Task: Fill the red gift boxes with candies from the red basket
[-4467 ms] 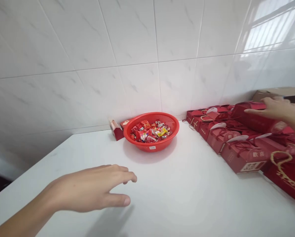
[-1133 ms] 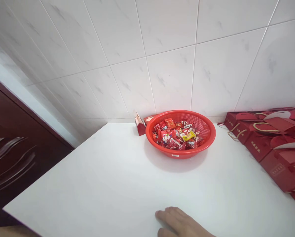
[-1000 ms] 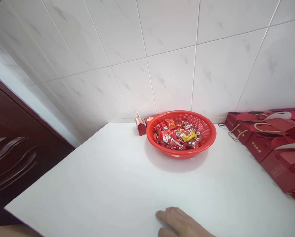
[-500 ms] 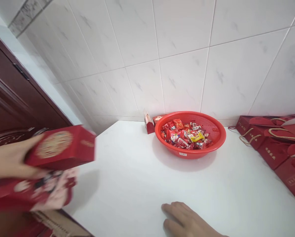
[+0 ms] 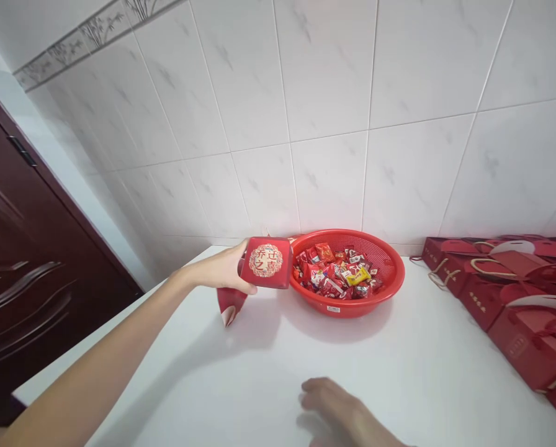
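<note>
Box (image 5: 272, 261) in the left hand (image 5: 224, 270), raised over the bench (image 5: 259, 385), lying at 3 o'clock from that palm. Square end with the round emblem faces me; long axis hard to judge, the depth being foreshortened. Left thumb clamps the near lower edge; the other fingers are largely hidden behind. Red folded piece (image 5: 231, 304) hangs at 7 o'clock from the box; cannot tell whether it is part of it.

Right hand (image 5: 338, 410) is the farther one: fingers loosely curled, holding nothing visible, low by the bench; box at 11 o'clock from it, well apart.

Basket (image 5: 366, 307) of sweets (image 5: 356, 275) sits at 3 o'clock from the box, its rim blocking that side; contact unclear. Gift boxes (image 5: 529, 332) row up at 2 o'clock from the right hand. Wall (image 5: 324, 186) behind, 12 o'clock.
</note>
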